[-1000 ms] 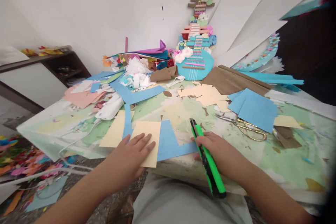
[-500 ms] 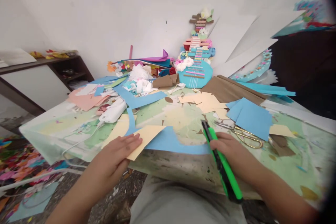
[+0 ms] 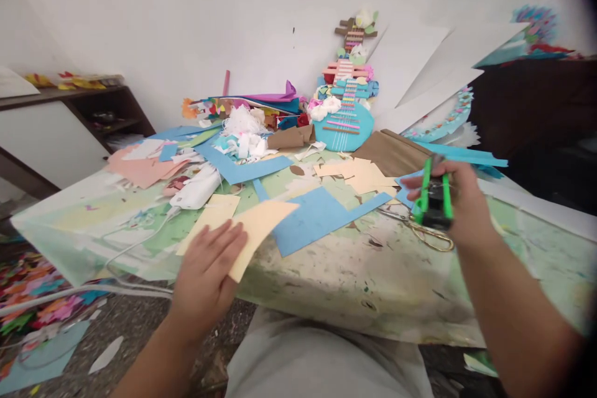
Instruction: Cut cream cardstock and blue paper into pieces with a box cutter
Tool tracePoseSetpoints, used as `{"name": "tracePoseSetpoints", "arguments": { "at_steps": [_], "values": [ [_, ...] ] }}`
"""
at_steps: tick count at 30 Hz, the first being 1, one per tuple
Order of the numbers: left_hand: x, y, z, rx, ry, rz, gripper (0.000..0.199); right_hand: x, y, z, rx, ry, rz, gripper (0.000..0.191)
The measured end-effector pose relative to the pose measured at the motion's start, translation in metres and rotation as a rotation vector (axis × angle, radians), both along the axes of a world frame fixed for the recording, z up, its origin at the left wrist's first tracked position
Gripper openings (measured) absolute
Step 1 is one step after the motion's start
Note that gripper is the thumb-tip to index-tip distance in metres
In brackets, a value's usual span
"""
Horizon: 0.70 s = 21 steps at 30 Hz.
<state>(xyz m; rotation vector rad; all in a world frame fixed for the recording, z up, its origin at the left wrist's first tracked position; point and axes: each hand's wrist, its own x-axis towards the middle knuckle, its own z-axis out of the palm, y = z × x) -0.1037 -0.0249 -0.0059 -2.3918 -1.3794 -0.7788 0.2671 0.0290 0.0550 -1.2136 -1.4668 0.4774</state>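
Note:
My left hand point(image 3: 209, 258) grips a cream paper sheet point(image 3: 265, 224) at the front edge of the table, fingers flat on top and thumb beneath. The sheet is bent and tilted, partly covering a blue paper cut-out point(image 3: 310, 214) with a long arm toward the right. My right hand point(image 3: 466, 205), raised at the right, is wrapped around a green and black utility knife point(image 3: 436, 202). Its blade end points away from me and is blurred. Gold-handled scissors point(image 3: 396, 214) lie below the knife, near blue paper partly hidden by my fingers.
A white power strip point(image 3: 196, 186) with a cord lies at the left. Cream scraps point(image 3: 368, 174) and a brown sheet point(image 3: 396, 152) are further back. Against the wall leans a blue paper instrument point(image 3: 345, 127). Colourful scraps point(image 3: 41, 298) cover the floor at the left.
My right hand has lifted the utility knife up and right, away from the blue cut-out. The cut-out's right side has swung away from the table edge. My left hand still holds the cream sheet.

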Motion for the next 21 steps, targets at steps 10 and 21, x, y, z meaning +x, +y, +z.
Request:
{"name": "tracePoseSetpoints", "arguments": {
  "at_steps": [10, 21],
  "values": [
    [-0.002, 0.001, 0.007, 0.256, -0.093, 0.252, 0.068, -0.085, 0.005, -0.044, -0.091, -0.332, -0.102, 0.035],
    [-0.013, 0.021, 0.016, 0.352, -0.357, 0.353, 0.057, -0.166, -0.022, -0.065, -0.062, -0.924, 0.246, 0.034]
  ]
}}
